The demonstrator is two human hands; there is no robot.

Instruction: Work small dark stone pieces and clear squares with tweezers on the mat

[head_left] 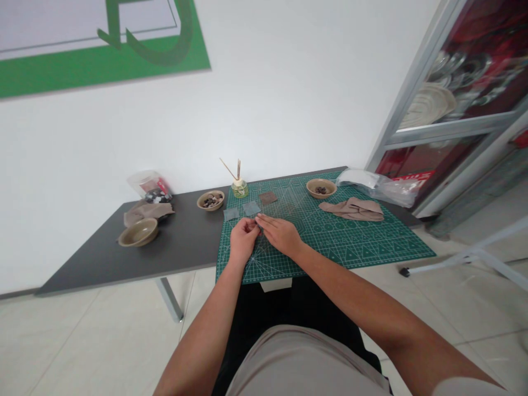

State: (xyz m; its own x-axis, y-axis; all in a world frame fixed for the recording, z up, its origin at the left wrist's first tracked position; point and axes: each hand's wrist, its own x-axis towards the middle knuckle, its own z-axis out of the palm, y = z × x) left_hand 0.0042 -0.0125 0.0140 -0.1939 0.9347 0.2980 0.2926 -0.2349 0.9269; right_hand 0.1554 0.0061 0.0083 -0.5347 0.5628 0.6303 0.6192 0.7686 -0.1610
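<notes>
My left hand (243, 237) and my right hand (282, 235) meet over the front left part of a green cutting mat (330, 239). The fingers of both are closed around something small, mostly hidden; a speck of red shows beneath them. Just beyond the fingertips lie a blue-grey square (251, 208), a second blue-grey square (231, 214) and a brown square (268, 197), all flat on the mat and apart from the hands.
A bowl of small dark and pale pieces (212, 209) stands left of a reed diffuser (239, 190). Another bowl (322, 196), a brown cloth (352, 210) and a clear plastic bag (381, 187) lie right. A third bowl (139, 232) sits on the grey table (181, 242), far left.
</notes>
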